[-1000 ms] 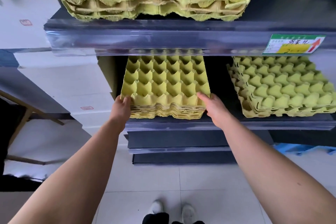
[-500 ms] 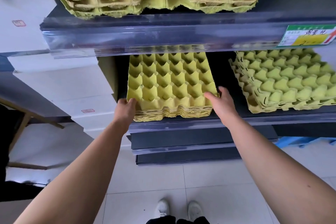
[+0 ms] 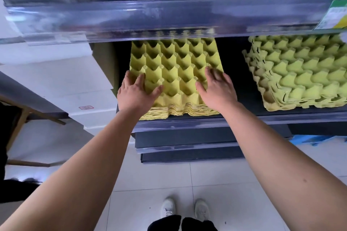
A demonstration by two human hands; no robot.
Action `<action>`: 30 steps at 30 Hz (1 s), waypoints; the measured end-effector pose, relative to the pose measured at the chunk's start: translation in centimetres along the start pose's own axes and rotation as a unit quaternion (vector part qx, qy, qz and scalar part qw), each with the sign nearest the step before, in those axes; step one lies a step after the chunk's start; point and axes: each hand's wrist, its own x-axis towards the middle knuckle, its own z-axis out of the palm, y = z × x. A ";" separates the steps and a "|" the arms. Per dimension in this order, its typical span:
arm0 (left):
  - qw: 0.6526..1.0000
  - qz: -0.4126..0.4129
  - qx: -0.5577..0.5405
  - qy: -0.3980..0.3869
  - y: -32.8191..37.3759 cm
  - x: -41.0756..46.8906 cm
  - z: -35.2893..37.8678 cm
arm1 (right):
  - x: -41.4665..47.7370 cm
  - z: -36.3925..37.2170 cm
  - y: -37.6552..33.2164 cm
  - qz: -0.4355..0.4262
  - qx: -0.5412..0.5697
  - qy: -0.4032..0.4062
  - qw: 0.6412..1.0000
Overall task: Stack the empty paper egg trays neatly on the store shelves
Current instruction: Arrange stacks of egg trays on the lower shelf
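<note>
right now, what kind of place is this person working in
Probably a store aisle: dark shelves fronted by clear plastic price rails, a green-and-yellow price label in one of them, and stacks of yellow egg trays laid out.

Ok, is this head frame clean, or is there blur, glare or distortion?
Head view: fingers of the right hand are motion-smeared, the left hand is sharper; the clear shelf strip carries streaky glare; the label at the right edge is blurred unreadable; the wide-angle lens bends the shelf lines; deep shadow lies beside the stack.
</note>
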 end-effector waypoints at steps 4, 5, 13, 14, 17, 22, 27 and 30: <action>0.998 0.023 0.050 0.003 0.7 -0.6 -0.4 | -0.1 -1.0 -0.4 -0.002 0.043 0.012 0.999; 0.998 0.028 0.056 0.002 0.8 -0.8 -0.3 | -0.2 -1.1 -0.5 -0.008 0.052 0.007 0.999; 0.997 0.019 0.071 -0.036 0.5 -1.0 -0.1 | -0.5 -0.3 -1.4 0.002 0.029 -0.028 0.999; 0.996 0.017 0.075 -0.039 0.6 -1.0 -0.2 | -0.4 -0.5 -1.4 0.000 0.031 -0.033 0.999; 0.997 0.011 0.068 -0.040 0.9 -1.4 -0.7 | -1.0 -1.3 -1.4 -0.009 0.054 -0.039 0.998; 0.992 0.091 0.063 0.059 3.3 -4.3 -1.2 | -4.9 -3.6 0.1 -0.051 0.117 0.085 0.988; 0.980 0.183 0.006 0.075 9.2 -7.1 -0.6 | -8.8 -4.7 6.0 -0.009 0.144 0.155 0.977; 0.976 0.210 -0.014 0.055 14.1 -8.3 0.6 | -10.1 -5.3 11.1 0.013 0.139 0.188 0.972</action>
